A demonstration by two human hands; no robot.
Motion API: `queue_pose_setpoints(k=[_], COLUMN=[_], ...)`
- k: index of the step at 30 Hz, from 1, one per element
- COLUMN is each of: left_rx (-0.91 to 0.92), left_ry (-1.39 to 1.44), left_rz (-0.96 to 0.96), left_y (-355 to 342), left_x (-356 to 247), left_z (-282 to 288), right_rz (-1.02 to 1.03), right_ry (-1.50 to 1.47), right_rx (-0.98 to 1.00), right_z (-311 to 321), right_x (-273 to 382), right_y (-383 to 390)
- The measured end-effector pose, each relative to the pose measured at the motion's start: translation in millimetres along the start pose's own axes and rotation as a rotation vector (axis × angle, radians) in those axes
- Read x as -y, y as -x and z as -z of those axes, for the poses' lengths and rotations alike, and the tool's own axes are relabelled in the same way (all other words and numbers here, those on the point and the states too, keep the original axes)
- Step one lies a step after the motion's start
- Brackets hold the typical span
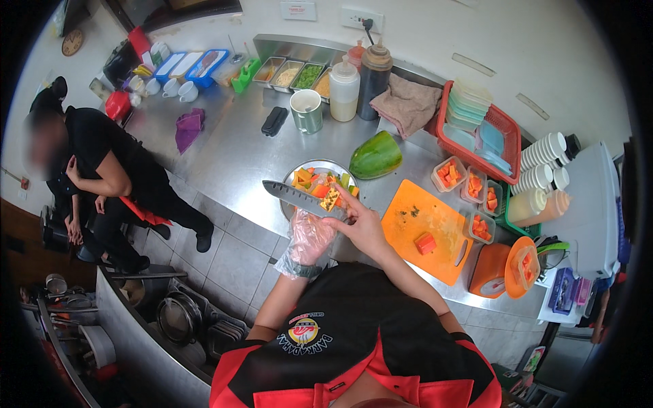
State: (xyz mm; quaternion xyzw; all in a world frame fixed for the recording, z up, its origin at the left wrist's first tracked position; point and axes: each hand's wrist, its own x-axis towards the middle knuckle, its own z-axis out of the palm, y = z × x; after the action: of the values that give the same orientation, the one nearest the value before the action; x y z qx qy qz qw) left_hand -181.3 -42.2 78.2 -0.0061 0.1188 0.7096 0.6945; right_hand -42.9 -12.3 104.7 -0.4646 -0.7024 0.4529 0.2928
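In front of my chest, over a round metal tray (pixel 286 209) of papaya pieces (pixel 304 178), my two hands come close together. My right hand (pixel 364 228), bare, closes around the handle end of a kitchen knife (pixel 292 196), whose dimpled blade points left. Under the blade, my left hand (pixel 311 238) wears a clear plastic glove. Its fingers are partly hidden, closed at a papaya chunk (pixel 330 198) with dark seeds, which lies against the blade near my right fingertips. A large green-skinned papaya piece (pixel 376 156) rests beyond the tray.
An orange cutting board (pixel 418 217) with a papaya chunk (pixel 425 243) lies at right. Beside it stand tubs of cut papaya (pixel 448 174), an orange scale (pixel 491 268) and a red basket (pixel 515 146). Bottles (pixel 344 92) and a mug (pixel 306 112) stand farther back. People (pixel 102 156) are at left.
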Motion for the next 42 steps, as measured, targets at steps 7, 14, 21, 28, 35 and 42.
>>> queue_pose_setpoints(k=[7,14,21,28,35,42], left_rx=[-0.042,0.007,0.008,-0.173,-0.163,-0.08], left_ry=[-0.043,-0.068,-0.035,-0.188,-0.37,-0.438], left_rz=[-0.021,-0.07,-0.021,-0.115,-0.293,-0.387], left_y=[1,1,8,13,15,11], left_x=[0,2,-7,-24,-25,-12], left_z=[-3,-10,-9,5,5,12], right_rz=[-0.01,-0.003,-0.074,-0.037,0.208,-0.023], right_ry=[0.029,-0.009,-0.033,0.078,0.215,-0.115], right_rx=[-0.014,-0.053,0.013,-0.041,-0.142,0.227], right_z=[2,-1,-8,-8,-15,-16], right_x=[4,-3,-18,-21,-44,15], right_y=[1,-1,-6,-16,-25,-1])
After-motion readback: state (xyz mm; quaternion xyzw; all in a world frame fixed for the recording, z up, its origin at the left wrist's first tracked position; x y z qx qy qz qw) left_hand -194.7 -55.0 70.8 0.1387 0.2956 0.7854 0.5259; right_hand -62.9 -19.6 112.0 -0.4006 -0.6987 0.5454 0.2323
